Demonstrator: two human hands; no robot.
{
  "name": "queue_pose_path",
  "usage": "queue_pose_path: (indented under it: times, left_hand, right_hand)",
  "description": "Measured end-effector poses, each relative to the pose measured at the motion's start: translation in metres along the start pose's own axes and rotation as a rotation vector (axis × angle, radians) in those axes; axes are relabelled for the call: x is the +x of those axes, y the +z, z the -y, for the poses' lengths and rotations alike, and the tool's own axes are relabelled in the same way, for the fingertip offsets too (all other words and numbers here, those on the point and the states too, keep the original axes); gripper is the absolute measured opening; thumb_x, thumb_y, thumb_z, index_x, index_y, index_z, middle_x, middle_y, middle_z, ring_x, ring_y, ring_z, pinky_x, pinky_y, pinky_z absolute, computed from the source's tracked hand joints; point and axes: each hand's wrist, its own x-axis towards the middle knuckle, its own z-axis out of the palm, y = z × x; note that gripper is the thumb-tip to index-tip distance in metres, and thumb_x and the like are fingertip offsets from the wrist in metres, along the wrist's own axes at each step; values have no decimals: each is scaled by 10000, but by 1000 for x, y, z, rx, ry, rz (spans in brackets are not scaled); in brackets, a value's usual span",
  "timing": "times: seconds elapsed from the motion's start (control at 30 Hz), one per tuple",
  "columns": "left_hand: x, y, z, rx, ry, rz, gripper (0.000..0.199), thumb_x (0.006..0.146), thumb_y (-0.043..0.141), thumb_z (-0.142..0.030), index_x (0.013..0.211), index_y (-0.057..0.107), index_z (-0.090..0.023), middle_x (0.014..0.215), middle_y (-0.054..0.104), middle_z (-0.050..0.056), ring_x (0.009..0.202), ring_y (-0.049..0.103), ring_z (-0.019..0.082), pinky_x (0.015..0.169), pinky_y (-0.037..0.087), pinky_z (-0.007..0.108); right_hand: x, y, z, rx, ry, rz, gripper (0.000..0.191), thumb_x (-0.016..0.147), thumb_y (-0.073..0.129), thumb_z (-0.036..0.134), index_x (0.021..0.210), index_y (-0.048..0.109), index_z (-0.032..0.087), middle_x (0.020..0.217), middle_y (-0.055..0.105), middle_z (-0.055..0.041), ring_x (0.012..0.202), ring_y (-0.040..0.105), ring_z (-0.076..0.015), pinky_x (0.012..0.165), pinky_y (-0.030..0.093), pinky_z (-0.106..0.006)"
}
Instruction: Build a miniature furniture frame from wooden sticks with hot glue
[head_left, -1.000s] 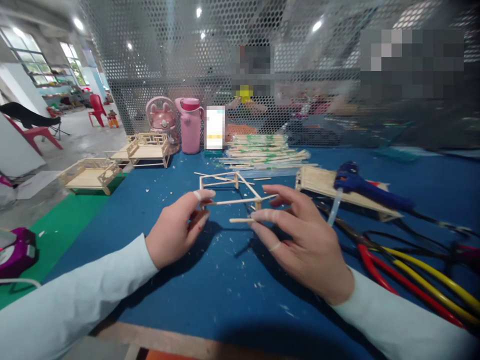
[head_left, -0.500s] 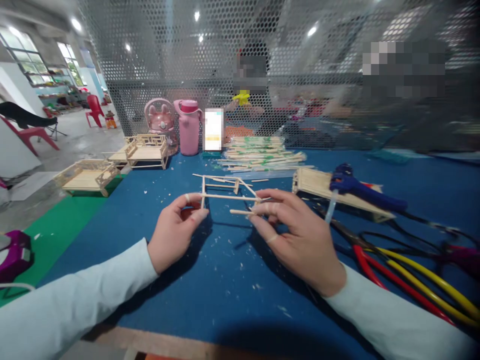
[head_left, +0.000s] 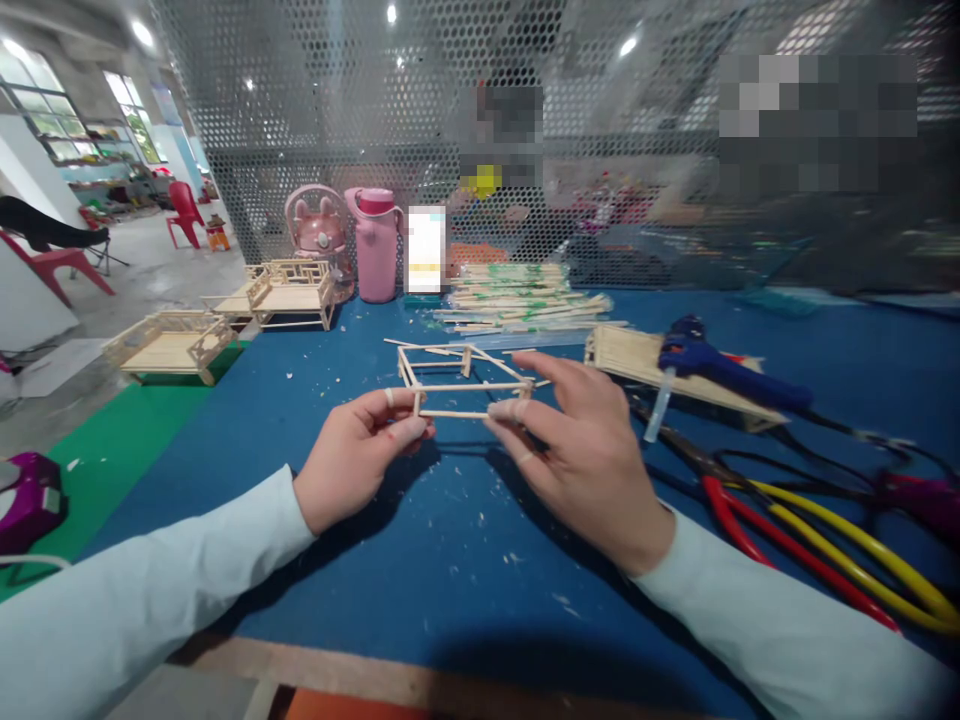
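Between my hands is a small rectangular frame of thin wooden sticks (head_left: 472,387), held just over the blue tabletop (head_left: 450,560). My left hand (head_left: 352,455) pinches its near left corner post between thumb and fingers. A loose-looking wooden stick (head_left: 454,414) runs low across the near side, its left end at that post. My right hand (head_left: 581,440) closes thumb and finger on the right end of this stick, near the right corner, with the index finger raised. Whether the stick is fixed to the post I cannot tell.
Bundled sticks (head_left: 525,295) lie at the back beside a lit phone (head_left: 425,250) and a pink bottle (head_left: 376,250). Finished-looking stick models (head_left: 289,295) stand back left. At right, a blue glue gun (head_left: 727,370) rests on a stick panel (head_left: 626,355), near red-handled and yellow-handled cutters (head_left: 735,520).
My right hand has brought the lower stick leftward, so it now spans to the left post. The frame has turned slightly and its near side sits more level.
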Motion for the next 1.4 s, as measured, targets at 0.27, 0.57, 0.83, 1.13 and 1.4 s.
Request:
queue_pose_path:
  times: [0.27, 0.57, 0.83, 1.13, 1.4]
  left_hand:
    - [-1, 1, 0, -10, 23, -8, 188, 696, 670, -195, 865, 619, -131, 753, 674, 23, 711, 639, 123, 683, 497, 248]
    - [-3, 2, -2, 9, 15, -30, 187, 663, 702, -187, 825, 627, -131, 711, 679, 23, 675, 627, 121, 666, 492, 247]
    - [-2, 3, -2, -56, -14, -98, 218, 624, 750, -242, 774, 638, -129, 648, 666, -3, 605, 612, 93, 628, 497, 217]
    - [-3, 3, -3, -78, -38, -135, 261, 597, 767, -261, 792, 650, -132, 658, 678, -2, 620, 621, 91, 629, 497, 202]
    - [-3, 3, -3, -37, -41, -120, 223, 620, 743, -241, 783, 643, -126, 652, 681, 18, 605, 605, 102, 618, 483, 222]
  right_hand:
    - [0, 4, -3, 83, 56, -16, 161, 844, 565, 258, 779, 695, 190, 1120, 621, -131, 1020, 570, -284, 839, 436, -465]
    - [-1, 4, -1, 32, 32, -10, 175, 850, 556, 256, 789, 703, 184, 1145, 615, -146, 1036, 564, -306, 836, 429, -472]
    - [0, 7, 1, 57, 55, -19, 110, 839, 578, 255, 813, 674, 209, 1150, 607, -119, 1056, 555, -286, 859, 428, -460]
    - [-3, 10, -4, 238, 271, -74, 230, 749, 668, 245, 907, 505, 205, 902, 602, -56, 873, 590, -212, 771, 485, -347]
    - [-2, 9, -2, 360, 388, -31, 160, 747, 656, 195, 728, 500, 222, 675, 548, 45, 614, 537, -114, 611, 441, -240]
